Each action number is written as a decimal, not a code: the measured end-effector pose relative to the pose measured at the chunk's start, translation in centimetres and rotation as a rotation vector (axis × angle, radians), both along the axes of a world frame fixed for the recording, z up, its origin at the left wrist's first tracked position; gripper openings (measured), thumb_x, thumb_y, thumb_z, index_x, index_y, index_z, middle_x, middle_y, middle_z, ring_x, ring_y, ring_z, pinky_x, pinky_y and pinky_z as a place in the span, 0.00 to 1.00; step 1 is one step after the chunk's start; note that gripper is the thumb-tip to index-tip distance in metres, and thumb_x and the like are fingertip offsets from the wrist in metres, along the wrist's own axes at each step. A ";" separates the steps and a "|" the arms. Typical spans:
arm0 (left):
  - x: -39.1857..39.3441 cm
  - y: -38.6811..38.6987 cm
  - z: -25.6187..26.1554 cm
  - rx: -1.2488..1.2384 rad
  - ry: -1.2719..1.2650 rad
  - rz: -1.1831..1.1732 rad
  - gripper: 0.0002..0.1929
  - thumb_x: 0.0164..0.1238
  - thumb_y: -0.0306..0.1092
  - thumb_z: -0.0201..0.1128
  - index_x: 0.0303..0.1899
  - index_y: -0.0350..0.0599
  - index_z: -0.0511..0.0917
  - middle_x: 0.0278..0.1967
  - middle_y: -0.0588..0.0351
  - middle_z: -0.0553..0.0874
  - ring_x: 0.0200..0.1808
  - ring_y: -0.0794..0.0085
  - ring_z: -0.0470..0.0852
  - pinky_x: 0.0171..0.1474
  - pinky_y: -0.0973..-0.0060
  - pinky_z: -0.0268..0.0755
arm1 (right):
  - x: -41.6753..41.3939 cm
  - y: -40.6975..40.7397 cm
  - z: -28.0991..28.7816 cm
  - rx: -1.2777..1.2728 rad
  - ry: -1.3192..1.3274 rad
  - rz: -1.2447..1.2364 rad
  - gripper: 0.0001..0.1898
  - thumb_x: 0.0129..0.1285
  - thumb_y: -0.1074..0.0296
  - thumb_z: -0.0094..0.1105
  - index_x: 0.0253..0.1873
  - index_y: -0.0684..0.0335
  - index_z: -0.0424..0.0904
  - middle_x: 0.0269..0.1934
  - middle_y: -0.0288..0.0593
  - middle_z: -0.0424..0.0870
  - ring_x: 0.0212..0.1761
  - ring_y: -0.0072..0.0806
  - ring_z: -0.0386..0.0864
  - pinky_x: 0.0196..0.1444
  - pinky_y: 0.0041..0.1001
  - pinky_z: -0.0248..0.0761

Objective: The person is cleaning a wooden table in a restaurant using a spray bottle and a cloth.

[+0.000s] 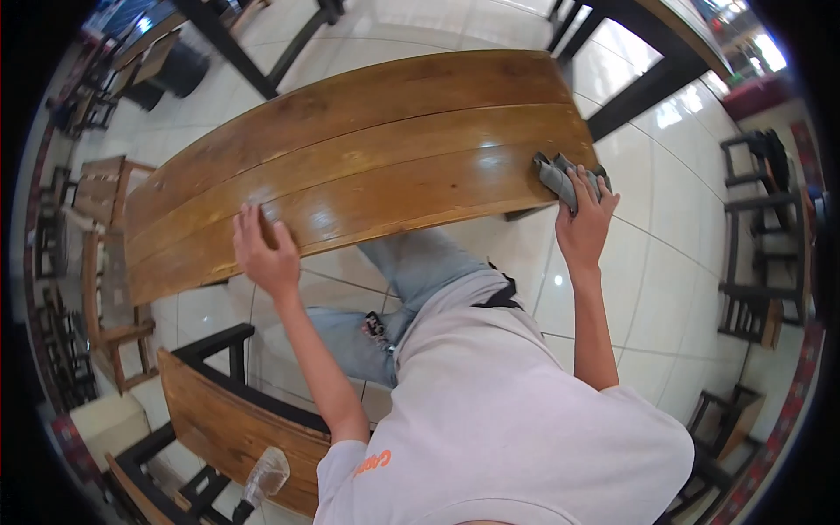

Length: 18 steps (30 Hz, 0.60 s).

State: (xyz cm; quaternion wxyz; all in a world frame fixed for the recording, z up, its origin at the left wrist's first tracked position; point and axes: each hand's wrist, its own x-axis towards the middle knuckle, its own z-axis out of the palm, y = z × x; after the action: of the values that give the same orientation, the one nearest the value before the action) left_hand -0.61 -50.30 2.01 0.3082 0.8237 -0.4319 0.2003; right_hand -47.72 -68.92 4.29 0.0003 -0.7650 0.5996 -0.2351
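Before me stretches a wooden bench or tabletop [367, 154] of varnished planks, its surface shiny with reflected light. My right hand [586, 213] grips a folded grey cloth [558, 176] at the right end of the planks, near the corner. On the near edge, further left, rests my left hand [266, 252], fingers apart and holding nothing. Part of the cloth is hidden under my right fingers.
Behind my left arm, a clear plastic spray bottle [268, 474] lies on a wooden bench [230, 426] with a dark frame. Dark table legs [646, 92] rise beyond the planks. Wooden chairs [105, 190] line the left; dark stools [755, 157] stand right. White floor tiles [663, 262] surround me.
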 end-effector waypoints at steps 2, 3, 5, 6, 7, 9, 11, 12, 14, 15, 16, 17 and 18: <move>-0.5 -0.8 0.0 -0.012 0.030 0.005 0.26 0.72 0.38 0.69 0.70 0.48 0.85 0.73 0.47 0.86 0.78 0.44 0.78 0.81 0.48 0.65 | 3.0 0.6 0.0 -0.068 0.071 0.068 0.33 0.64 0.72 0.71 0.76 0.51 0.83 0.79 0.41 0.80 0.83 0.52 0.68 0.89 0.68 0.41; -0.6 -1.1 -0.2 -0.015 0.030 0.005 0.25 0.72 0.38 0.69 0.70 0.48 0.85 0.74 0.47 0.85 0.79 0.45 0.77 0.81 0.48 0.65 | 5.2 0.7 0.0 -0.062 0.043 0.110 0.33 0.64 0.72 0.71 0.76 0.51 0.83 0.79 0.41 0.80 0.83 0.52 0.68 0.89 0.68 0.41; -0.5 -1.0 -0.5 -0.022 0.019 0.034 0.25 0.72 0.38 0.70 0.69 0.48 0.86 0.74 0.47 0.84 0.80 0.45 0.76 0.81 0.47 0.65 | 9.8 1.2 0.7 -0.038 0.049 0.271 0.35 0.62 0.70 0.72 0.77 0.49 0.82 0.81 0.40 0.78 0.84 0.52 0.67 0.89 0.68 0.41; -0.4 -0.8 -0.6 -0.023 0.049 -0.022 0.25 0.72 0.39 0.70 0.69 0.48 0.86 0.75 0.47 0.84 0.80 0.45 0.76 0.81 0.48 0.64 | 12.3 1.2 0.5 -0.023 0.052 0.324 0.36 0.62 0.68 0.72 0.78 0.49 0.80 0.83 0.39 0.75 0.85 0.52 0.65 0.88 0.69 0.41; -0.3 -0.5 -0.5 -0.025 0.081 -0.081 0.24 0.73 0.40 0.71 0.68 0.48 0.86 0.76 0.47 0.83 0.81 0.45 0.75 0.81 0.48 0.64 | 14.6 1.1 0.5 -0.028 0.038 0.350 0.36 0.62 0.68 0.72 0.78 0.49 0.80 0.83 0.39 0.75 0.85 0.52 0.65 0.88 0.69 0.41; 0.0 0.4 -0.1 -0.017 0.092 -0.078 0.24 0.73 0.41 0.71 0.68 0.48 0.87 0.77 0.47 0.82 0.81 0.46 0.74 0.82 0.49 0.63 | 18.9 0.9 0.5 -0.008 0.014 0.483 0.35 0.64 0.65 0.70 0.78 0.49 0.79 0.84 0.39 0.73 0.87 0.52 0.63 0.87 0.72 0.38; -0.1 0.5 0.3 -0.011 0.110 -0.097 0.24 0.73 0.42 0.72 0.67 0.48 0.87 0.77 0.47 0.82 0.82 0.46 0.74 0.82 0.49 0.63 | 22.6 0.5 0.1 0.020 -0.041 0.644 0.36 0.64 0.63 0.70 0.79 0.54 0.78 0.84 0.44 0.73 0.88 0.55 0.61 0.87 0.73 0.36; -0.3 0.4 0.4 -0.006 0.129 -0.099 0.24 0.73 0.43 0.73 0.67 0.48 0.87 0.77 0.47 0.82 0.82 0.47 0.73 0.82 0.49 0.62 | 24.6 0.7 -0.2 0.014 -0.046 0.655 0.36 0.64 0.63 0.70 0.79 0.54 0.78 0.84 0.44 0.73 0.88 0.55 0.61 0.87 0.73 0.36; -0.2 -0.1 0.8 -0.010 0.142 -0.100 0.24 0.72 0.44 0.74 0.67 0.48 0.87 0.77 0.46 0.82 0.83 0.47 0.72 0.82 0.48 0.61 | 28.2 1.0 -0.8 0.007 -0.062 0.685 0.36 0.65 0.62 0.69 0.79 0.59 0.76 0.83 0.50 0.73 0.89 0.56 0.59 0.87 0.74 0.35; -0.3 0.2 1.1 0.013 0.161 -0.096 0.25 0.71 0.45 0.75 0.67 0.48 0.87 0.78 0.46 0.81 0.83 0.48 0.72 0.82 0.48 0.61 | 28.9 1.2 -0.7 0.001 -0.063 0.692 0.36 0.65 0.62 0.69 0.79 0.59 0.76 0.83 0.50 0.73 0.89 0.56 0.59 0.87 0.74 0.35; -0.5 0.1 1.3 0.037 0.181 -0.095 0.26 0.70 0.45 0.76 0.67 0.48 0.87 0.79 0.46 0.80 0.84 0.48 0.71 0.82 0.47 0.61 | 29.4 1.2 -0.7 0.003 -0.106 0.717 0.36 0.65 0.62 0.69 0.78 0.61 0.76 0.81 0.52 0.74 0.89 0.55 0.60 0.87 0.73 0.36; -0.7 -0.3 1.5 0.033 0.181 -0.096 0.26 0.70 0.45 0.76 0.67 0.48 0.87 0.79 0.46 0.80 0.84 0.48 0.71 0.82 0.47 0.61 | 29.5 1.0 -0.7 0.006 -0.147 0.739 0.36 0.65 0.62 0.69 0.78 0.63 0.76 0.80 0.55 0.75 0.89 0.54 0.60 0.87 0.73 0.36; -1.2 -0.5 2.2 0.071 0.146 -0.131 0.28 0.69 0.46 0.77 0.68 0.48 0.86 0.79 0.46 0.79 0.85 0.48 0.70 0.83 0.47 0.60 | 29.2 0.9 -0.5 0.006 -0.147 0.751 0.36 0.65 0.62 0.69 0.78 0.63 0.76 0.80 0.55 0.75 0.89 0.54 0.60 0.87 0.73 0.36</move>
State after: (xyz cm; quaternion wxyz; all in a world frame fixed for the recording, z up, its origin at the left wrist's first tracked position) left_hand -1.80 -50.75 4.18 0.3218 0.8165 -0.4680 0.1037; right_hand -18.54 -68.03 3.81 0.1317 -0.9125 0.2766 -0.2712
